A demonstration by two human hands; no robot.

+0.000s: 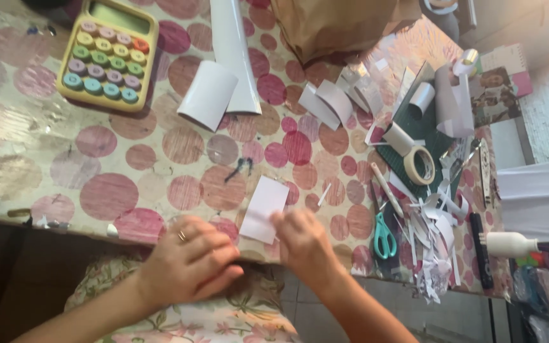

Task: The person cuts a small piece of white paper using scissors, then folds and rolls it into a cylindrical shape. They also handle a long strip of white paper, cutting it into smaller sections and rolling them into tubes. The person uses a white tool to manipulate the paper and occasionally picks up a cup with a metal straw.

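Observation:
A small white paper rectangle (pixel 264 208) lies at the near edge of a table covered in a cloth with pink circles (pixel 109 194). My right hand (pixel 303 238) pinches the paper's lower right edge with its fingertips. My left hand (pixel 189 260), wearing a ring, rests curled at the table's edge just left of the paper, its fingers closed; whether it touches the paper is hidden.
A yellow calculator with coloured keys (pixel 108 56) sits far left. Curled white sheets (pixel 210 94) and a brown paper bag (pixel 338 25) lie beyond. To the right are teal scissors (pixel 384 236), a tape roll (pixel 419 165), a green cutting mat (pixel 427 136), paper scraps (pixel 436 254) and a white bottle (pixel 509 244).

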